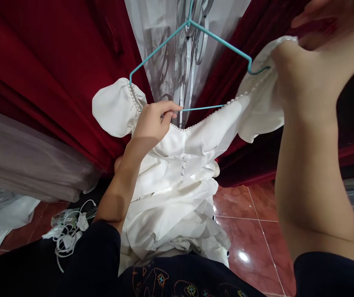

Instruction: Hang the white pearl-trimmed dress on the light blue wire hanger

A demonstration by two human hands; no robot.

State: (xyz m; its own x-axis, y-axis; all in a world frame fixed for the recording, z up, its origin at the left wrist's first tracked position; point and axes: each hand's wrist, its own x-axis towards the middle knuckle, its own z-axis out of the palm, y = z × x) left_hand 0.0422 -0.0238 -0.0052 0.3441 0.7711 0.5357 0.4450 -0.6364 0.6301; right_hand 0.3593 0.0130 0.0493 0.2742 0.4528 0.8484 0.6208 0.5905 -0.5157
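Note:
A white dress (177, 165) with a pearl-edged neckline, puffed sleeves and a row of small buttons hangs in front of me. My left hand (156, 119) is closed at the neckline, thumb and forefinger pinching the lower bar of the light blue hanger (223, 41). The left puff sleeve (115, 108) sits under the hanger's left corner. At the upper right, my right hand (325, 37) is by the right sleeve (263, 103), near the hanger's hooked right end. Its fingers are blurred and partly cut off by the frame, so its grip is unclear.
Dark red curtains (55, 74) hang on both sides, with white metal scrollwork (187, 62) between them. White cables (67, 239) lie at the lower left, near pale fabric (6, 218). The floor has glossy reddish tiles (241, 231).

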